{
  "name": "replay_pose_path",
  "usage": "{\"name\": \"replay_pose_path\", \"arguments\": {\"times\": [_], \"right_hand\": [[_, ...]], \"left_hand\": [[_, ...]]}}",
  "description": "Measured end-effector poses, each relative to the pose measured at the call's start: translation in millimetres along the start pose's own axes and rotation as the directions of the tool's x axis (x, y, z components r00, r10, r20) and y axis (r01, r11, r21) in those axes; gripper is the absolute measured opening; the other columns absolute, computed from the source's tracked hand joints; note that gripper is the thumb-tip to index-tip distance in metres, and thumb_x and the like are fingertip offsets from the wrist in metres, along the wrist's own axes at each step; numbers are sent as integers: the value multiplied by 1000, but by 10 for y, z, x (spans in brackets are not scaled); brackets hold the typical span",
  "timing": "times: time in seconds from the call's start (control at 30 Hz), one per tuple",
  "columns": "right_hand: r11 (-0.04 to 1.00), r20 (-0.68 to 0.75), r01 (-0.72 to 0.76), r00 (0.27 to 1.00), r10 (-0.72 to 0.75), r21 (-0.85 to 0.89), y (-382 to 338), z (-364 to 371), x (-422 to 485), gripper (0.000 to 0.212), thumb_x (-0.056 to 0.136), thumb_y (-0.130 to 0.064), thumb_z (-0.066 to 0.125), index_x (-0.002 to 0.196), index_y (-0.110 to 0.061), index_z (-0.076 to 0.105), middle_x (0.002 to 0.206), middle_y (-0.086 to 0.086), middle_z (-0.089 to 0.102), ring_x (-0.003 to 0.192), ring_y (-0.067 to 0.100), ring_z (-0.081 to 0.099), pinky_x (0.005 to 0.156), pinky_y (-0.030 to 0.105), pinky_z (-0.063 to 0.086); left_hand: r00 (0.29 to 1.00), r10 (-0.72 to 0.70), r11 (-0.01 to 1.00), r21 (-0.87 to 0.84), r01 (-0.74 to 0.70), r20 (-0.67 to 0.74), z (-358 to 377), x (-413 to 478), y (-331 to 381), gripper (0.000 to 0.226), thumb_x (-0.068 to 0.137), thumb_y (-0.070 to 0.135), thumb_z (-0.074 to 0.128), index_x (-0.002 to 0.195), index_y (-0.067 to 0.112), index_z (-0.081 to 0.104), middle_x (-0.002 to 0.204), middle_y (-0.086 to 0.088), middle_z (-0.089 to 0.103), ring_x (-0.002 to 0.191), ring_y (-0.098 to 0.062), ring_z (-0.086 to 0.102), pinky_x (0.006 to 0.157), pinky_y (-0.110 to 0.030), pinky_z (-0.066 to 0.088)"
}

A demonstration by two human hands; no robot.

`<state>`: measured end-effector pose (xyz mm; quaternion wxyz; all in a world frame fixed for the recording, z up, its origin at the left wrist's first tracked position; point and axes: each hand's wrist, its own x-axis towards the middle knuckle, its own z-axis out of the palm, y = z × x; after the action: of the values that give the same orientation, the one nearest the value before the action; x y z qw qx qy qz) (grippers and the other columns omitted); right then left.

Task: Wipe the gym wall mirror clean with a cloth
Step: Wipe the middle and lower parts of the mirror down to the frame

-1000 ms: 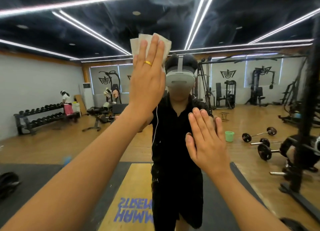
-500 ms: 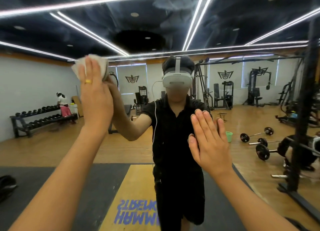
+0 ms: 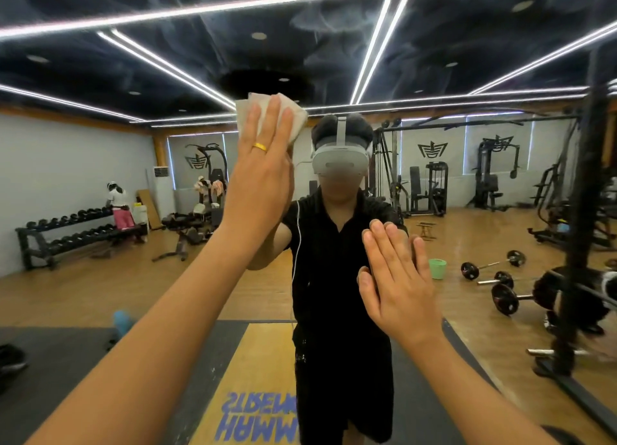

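The wall mirror fills the whole view and shows grey smears across its upper part. My left hand, with a gold ring, lies flat with straight fingers and presses a folded white cloth against the glass, above centre. Lower and to the right, my right hand rests flat on the mirror with its fingers straight and together, holding nothing. My own reflection in black clothes stands behind both hands.
The glass reflects the gym: a dumbbell rack with a person beside it at left, a green bucket and barbells on the wooden floor at right, and a black rack frame along the right edge.
My left hand swept the cloth left across the glass, then back right to just left of my reflected head. My right hand stayed flat in the same place.
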<state>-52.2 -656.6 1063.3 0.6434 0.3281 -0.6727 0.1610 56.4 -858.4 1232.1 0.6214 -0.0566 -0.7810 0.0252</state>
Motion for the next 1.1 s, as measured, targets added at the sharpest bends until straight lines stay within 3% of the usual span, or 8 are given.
{"name": "replay_pose_path", "arguments": {"times": [0.1, 0.2, 0.27, 0.47, 0.63, 0.8, 1.0, 1.1], "right_hand": [[1000, 8, 2, 1000, -2, -14, 2, -3, -2, 56, 106, -31, 41, 158, -9, 38, 167, 8, 31, 157, 22, 22, 128, 49, 13], [1000, 3, 6, 1000, -6, -22, 6, -8, -3, 56, 107, -32, 40, 158, -9, 37, 167, 8, 31, 157, 23, 24, 129, 49, 13], [1000, -7, 2, 1000, -2, -31, 4, -1, 8, 56, 107, -31, 39, 158, -8, 38, 167, 9, 32, 157, 23, 24, 129, 49, 13], [1000, 26, -5, 1000, 5, -23, -9, -16, 64, 57, 107, -31, 42, 159, -9, 35, 168, 8, 28, 158, 22, 20, 129, 48, 11], [991, 131, 17, 991, -34, 130, 66, -273, 72, 62, 103, -27, 49, 160, -10, 32, 170, 6, 23, 158, 20, 17, 129, 49, 5], [1000, 73, 30, 997, -29, -6, 661, -505, -16, 65, 103, -31, 43, 162, -10, 25, 171, 8, 19, 158, 25, 18, 129, 51, 2], [987, 79, 100, 993, -91, -124, 1003, -335, -160, 66, 104, -37, 41, 162, -8, 27, 170, 11, 20, 158, 27, 18, 127, 55, 8], [988, 60, 107, 993, -101, -115, 991, -304, -162, 66, 103, -37, 42, 161, -8, 28, 170, 12, 23, 157, 29, 21, 127, 56, 10]], "left_hand": [[980, -181, 980, -96, 172, -88, -100, -201, -208, 57, 108, 11, 33, 164, 11, 21, 172, -4, 10, 160, -27, 6, 111, -2, 24], [907, -381, 924, -106, 367, -178, -97, -610, -330, 57, 108, 12, 32, 163, 6, 20, 172, -8, 14, 160, -25, 7, 126, -20, 6], [887, -430, 903, -79, 423, -167, -23, -969, -310, 57, 110, 12, 34, 164, 11, 17, 172, -2, 10, 160, -21, 2, 130, -35, 9], [909, -411, 911, -71, 407, -63, 119, -1601, -88, 58, 109, 21, 33, 164, 11, 21, 173, 1, 9, 160, -23, 1, 125, -41, 17], [909, -413, 910, -60, 410, -53, 137, -1608, -55, 57, 107, 15, 34, 163, 7, 24, 173, -6, 12, 160, -29, 2, 127, -46, 18], [932, -361, 928, -110, 356, -29, 181, -1562, 29, 58, 106, 12, 38, 162, 3, 25, 172, -8, 13, 160, -31, 1, 129, -51, 16], [997, -65, 994, -82, 68, 34, 245, -1060, 291, 58, 108, 21, 36, 162, 4, 24, 172, -11, 14, 160, -33, 4, 130, -46, 9], [997, -45, 999, -19, 46, 62, 250, -602, 404, 62, 111, 30, 37, 165, 9, 14, 174, -7, 3, 160, -30, -4, 130, -46, 4]]}}
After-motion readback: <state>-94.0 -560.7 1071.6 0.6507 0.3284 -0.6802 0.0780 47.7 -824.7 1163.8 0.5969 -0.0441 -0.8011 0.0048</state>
